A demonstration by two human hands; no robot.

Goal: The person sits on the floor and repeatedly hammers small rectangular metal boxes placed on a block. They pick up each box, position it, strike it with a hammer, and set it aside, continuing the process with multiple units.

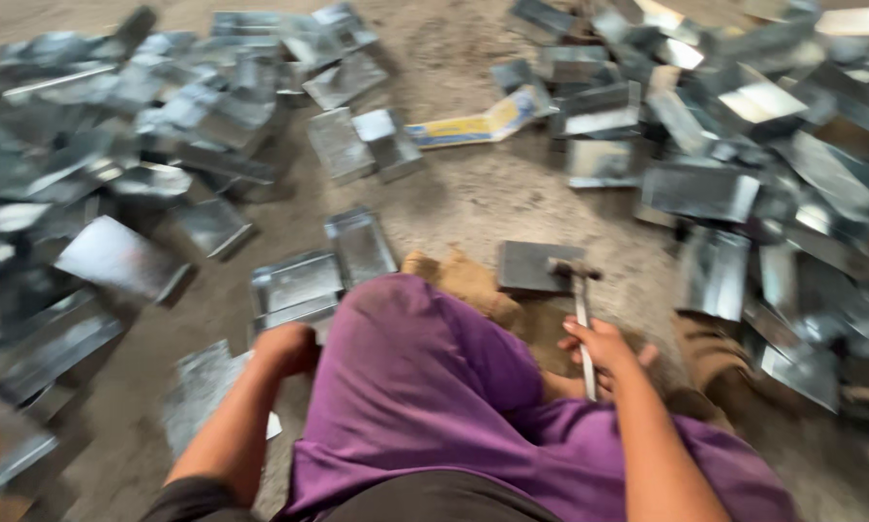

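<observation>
Hammer [579, 309]: lying with its long axis running from 6 to 12 o'clock, head at the far end, handle dropping back into the right hand.
Right hand [604, 350]: wrapping closed round the lower handle, fingers curled tight, gripping nothing else.
Hammer head [574, 272]: hovering or resting at the near edge of the dark flat block; contact too blurred to call.
Block [531, 265]: sitting at 12 o'clock from the right hand, just beyond the hammer head, flat on the dirt floor.
Left hand [288, 346]: curling into a loose fist at 9 o'clock from the purple-clad knee [425, 358], pressing down on or gripping the near edge of a shallow metal tray; too blurred to say which.
Tray [297, 285]: lying at 12 o'clock from the left hand, touching it or nearly so, a second tray [360, 245] just beyond at 1 o'clock.
Nearer hand: right hand being far closer to the block; left hand being closer to the trays.
Surroundings: heaps of shiny metal trays [115, 145] spreading at 10 o'clock and more [773, 145] at 2 o'clock; a yellow and blue carton [473, 126] lying at 12 o'clock, well apart from both hands.
</observation>
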